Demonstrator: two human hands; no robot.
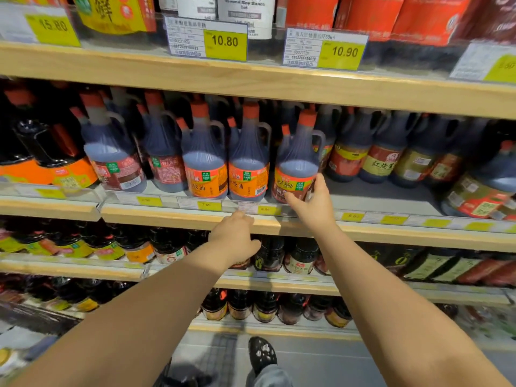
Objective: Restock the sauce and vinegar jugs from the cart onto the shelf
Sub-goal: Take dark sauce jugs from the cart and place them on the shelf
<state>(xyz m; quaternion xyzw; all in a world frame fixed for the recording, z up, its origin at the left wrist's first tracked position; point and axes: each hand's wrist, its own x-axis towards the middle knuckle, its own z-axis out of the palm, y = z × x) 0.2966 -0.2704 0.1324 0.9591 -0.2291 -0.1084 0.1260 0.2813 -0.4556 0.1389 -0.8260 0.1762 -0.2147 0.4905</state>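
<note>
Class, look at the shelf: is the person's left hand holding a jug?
No. The left hand is at the shelf edge with no jug in it; only the right hand grips a jug.

head cam | faces forward-down | close to shelf (251,223) front

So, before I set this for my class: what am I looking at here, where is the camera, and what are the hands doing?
There is no machine here: these are a person's two bare arms, filmed by one wide camera worn on the head, looking forward and down. In front is a shop shelf filled with sauce jugs with red caps. The right hand grips the lower part of one jug, its fingers curled round the orange label. The left hand is at the shelf's front edge by a price tag; whether it holds anything cannot be told. A shoe shows on the floor below.
</note>
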